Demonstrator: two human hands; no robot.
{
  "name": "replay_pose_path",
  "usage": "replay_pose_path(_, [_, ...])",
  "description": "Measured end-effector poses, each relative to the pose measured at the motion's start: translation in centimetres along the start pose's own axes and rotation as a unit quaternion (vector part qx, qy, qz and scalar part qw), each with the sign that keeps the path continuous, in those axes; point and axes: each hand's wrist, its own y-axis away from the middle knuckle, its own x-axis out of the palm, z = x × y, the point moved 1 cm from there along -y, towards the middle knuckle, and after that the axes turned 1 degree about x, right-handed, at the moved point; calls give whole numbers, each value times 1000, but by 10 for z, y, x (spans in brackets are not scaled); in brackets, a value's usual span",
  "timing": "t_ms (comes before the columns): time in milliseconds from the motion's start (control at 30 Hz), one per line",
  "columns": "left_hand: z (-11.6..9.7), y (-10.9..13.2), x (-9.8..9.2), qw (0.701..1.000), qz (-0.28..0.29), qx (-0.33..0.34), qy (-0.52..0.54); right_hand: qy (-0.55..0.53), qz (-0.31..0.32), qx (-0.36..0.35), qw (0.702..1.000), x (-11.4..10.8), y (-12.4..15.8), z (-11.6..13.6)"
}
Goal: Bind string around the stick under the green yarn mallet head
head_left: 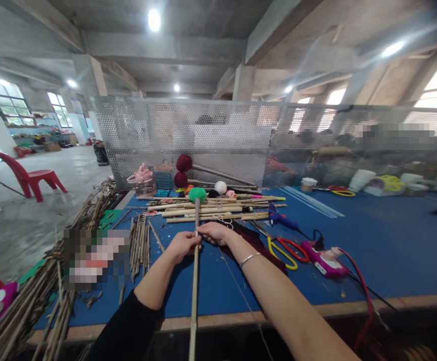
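A long pale bamboo-like stick [195, 296] runs from the bottom edge up to my hands, with a grey-wrapped upper part and a green fuzzy ball [197, 194] at its far end. My left hand [184, 246] is closed round the stick from the left. On the other side, my right hand [214, 233] pinches it slightly higher, at the lower end of the grey part. A thin thread [237, 283] trails from near my right hand down to the table's front edge; whether the fingers grip it too is hidden.
Bamboo sticks [203, 210] lie across the blue table [384, 250], with dark-red balls [184, 163] on sticks behind. To the right are a blue glue gun [280, 219], scissors [284, 250] and a purple power strip [325, 260]. Twigs [34, 296] pile left; a perforated metal screen [188, 130] stands behind.
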Motion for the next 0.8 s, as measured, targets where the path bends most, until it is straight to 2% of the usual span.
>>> replay_pose_path(100, [-6, 6, 2, 997, 55, -24, 43, -9, 49, 9, 999, -7, 2, 0])
replay_pose_path(200, [-6, 7, 6, 997, 64, -29, 43, -35, 59, -33, 997, -9, 1, -5])
replay_pose_path(333, [-2, 3, 5, 997, -38, 28, -68, -43, 18, -71, 996, -7, -2, -11])
replay_pose_path(400, [-3, 1, 4, 995, -49, 38, -81, -50, 19, -71, 996, -8, -2, -13])
replay_pose_path(533, [-9, 5, 6, 999, 29, -32, 24, -85, 60, -67, 992, -11, 0, -12])
replay_pose_path(633, [-12, 8, 9, 995, 50, -59, 70, -89, 58, -72, 992, -11, 2, -12])
replay_pose_path(700, [-11, 8, 10, 997, 24, -54, 51, -83, 37, -73, 993, -9, 2, -11])
replay_pose_path(800, [-8, 6, 8, 998, -61, 6, -24, -77, 4, -70, 995, -5, 2, -10])
